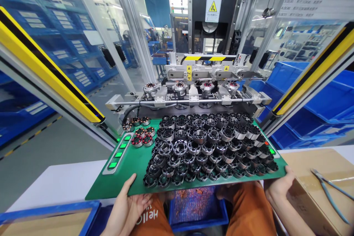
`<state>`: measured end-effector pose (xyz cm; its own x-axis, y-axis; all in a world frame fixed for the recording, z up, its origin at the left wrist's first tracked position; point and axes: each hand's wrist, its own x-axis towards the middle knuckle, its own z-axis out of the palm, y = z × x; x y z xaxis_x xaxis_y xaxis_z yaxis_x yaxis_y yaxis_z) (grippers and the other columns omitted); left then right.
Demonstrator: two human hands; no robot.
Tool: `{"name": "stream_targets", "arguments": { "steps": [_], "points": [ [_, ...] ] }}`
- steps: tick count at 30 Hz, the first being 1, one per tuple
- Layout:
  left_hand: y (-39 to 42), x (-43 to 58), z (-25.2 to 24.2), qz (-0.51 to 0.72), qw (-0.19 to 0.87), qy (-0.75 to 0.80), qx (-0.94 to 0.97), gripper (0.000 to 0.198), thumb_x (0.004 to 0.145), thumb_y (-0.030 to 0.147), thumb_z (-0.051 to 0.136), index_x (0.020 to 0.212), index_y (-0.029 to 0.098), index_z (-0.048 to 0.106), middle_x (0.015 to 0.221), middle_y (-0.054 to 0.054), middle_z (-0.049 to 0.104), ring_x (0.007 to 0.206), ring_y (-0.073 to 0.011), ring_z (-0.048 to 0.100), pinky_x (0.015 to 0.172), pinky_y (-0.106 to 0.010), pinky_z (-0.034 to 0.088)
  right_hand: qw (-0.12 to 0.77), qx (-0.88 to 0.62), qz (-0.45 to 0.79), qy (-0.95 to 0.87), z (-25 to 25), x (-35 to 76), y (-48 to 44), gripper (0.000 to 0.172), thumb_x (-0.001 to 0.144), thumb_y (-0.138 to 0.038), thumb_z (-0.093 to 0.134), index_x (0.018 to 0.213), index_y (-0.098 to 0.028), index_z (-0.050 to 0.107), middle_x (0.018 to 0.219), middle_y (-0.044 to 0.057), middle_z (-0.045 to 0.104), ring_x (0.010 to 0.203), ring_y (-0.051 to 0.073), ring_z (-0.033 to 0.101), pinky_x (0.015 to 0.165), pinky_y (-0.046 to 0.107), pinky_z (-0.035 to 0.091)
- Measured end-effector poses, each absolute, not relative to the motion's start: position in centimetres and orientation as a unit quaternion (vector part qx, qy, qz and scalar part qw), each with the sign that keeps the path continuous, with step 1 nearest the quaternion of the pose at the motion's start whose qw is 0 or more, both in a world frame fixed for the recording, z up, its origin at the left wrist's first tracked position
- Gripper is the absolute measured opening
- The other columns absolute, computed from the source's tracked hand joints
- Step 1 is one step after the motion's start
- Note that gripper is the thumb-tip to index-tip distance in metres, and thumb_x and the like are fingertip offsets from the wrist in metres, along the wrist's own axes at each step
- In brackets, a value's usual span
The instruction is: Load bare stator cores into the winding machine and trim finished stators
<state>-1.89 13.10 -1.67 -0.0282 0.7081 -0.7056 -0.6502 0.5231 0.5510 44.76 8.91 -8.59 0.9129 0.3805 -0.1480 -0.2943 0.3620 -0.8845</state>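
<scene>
A green board (pixel 125 166) lies before me, its front edge towards my body. My left hand (pixel 129 201) grips that edge, thumb on top and fingers curled beneath. Around the right front corner my right hand (pixel 280 186) is closed, with part of its fingers hidden under the board. Rows of black-and-silver motor stator cores (pixel 199 147) are stacked across the board between the hands. To their left sit several stators wound with copper wire (pixel 142 138), some with red showing. Green lit buttons (pixel 118 154) run along a metal strip near the left side.
Behind the board stands a winding machine (pixel 204 72) carrying several stators on its fixtures. Yellow-and-black posts (pixel 49 66) flank both sides. A blue bin (pixel 199 210) with copper-coloured scraps sits below, between my legs. Pliers (pixel 329 191) lie on a cardboard box (pixel 312 206) at right.
</scene>
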Motion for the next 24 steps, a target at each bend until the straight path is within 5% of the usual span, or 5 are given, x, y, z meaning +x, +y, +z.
{"name": "stream_targets", "arguments": {
  "steps": [14,24],
  "points": [
    [13.1,-2.0,-1.9,0.487,0.697,0.525,0.032,0.027,0.078,0.037,0.079,0.089,0.022,0.059,0.065,0.002,0.049,0.051,-0.0151,0.038,0.05,-0.033,0.05,0.832,-0.513,0.204,-0.046,-8.2,44.6,9.0,0.038,0.077,-0.055,0.065,0.097,-0.023,0.064,0.087,0.0,0.068,0.09,0.023,0.061,0.069,0.034,0.048],
    [13.1,-2.4,-2.6,0.49,0.698,0.521,0.028,0.025,0.078,0.035,0.079,0.089,0.021,0.062,0.065,0.002,0.055,0.049,-0.0144,0.041,0.051,-0.032,0.051,0.807,-0.549,0.205,-0.066,-8.6,44.6,8.8,0.045,0.087,-0.058,0.055,0.111,-0.023,0.069,0.101,0.004,0.074,0.089,0.025,0.064,0.069,0.037,0.052]
  ]
}}
